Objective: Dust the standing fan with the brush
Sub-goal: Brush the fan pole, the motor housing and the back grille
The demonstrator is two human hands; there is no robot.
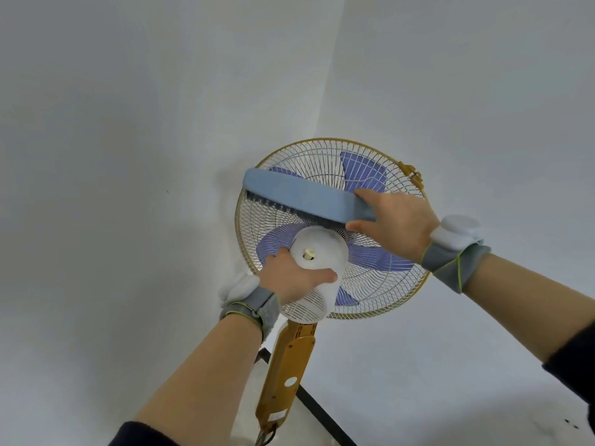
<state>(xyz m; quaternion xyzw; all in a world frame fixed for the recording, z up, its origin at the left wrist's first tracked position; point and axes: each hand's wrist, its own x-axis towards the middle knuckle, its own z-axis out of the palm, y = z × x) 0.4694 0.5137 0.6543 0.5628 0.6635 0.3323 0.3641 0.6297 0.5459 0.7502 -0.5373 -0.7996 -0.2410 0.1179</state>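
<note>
Head view: the right hand (396, 226) clasps the brush (299, 196) by its right end; the long blue back runs from there toward the upper left, bristles down on the rear grille (267, 226) just above the motor housing (317, 249), which the left hand (294, 278) grips. The fan's (370, 284) front and base are hidden, and bristle contact is hard to judge.

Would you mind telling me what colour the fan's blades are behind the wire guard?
The fan blades are purple-blue, seen in the head view.
</note>
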